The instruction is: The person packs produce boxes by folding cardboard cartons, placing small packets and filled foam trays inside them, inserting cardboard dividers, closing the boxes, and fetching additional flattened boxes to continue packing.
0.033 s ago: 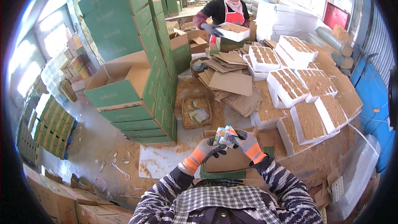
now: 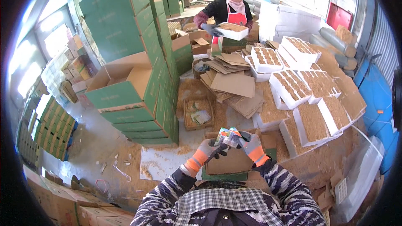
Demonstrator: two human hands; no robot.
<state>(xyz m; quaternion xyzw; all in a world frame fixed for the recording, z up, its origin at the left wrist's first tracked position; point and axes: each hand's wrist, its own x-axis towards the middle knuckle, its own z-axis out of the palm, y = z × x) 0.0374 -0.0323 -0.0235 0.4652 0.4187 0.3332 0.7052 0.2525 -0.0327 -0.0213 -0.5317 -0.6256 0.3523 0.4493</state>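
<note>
While my left hand [image 2: 213, 148] and right hand [image 2: 251, 144] hold a few small colourful packets [image 2: 228, 137] at twelve o'clock, a light, even pinch should keep their edges from bending. Below gapes an open carton [image 2: 228, 167]; loose brown bits [image 2: 191, 85] litter the floor [image 2: 90, 145], green boxes [image 2: 121, 96] tower at ten o'clock, white trays [image 2: 297, 123] crowd one o'clock.

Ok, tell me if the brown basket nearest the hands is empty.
Not empty: packets lie inside the basket, beyond the left hand. How many, I cannot tell.
</note>
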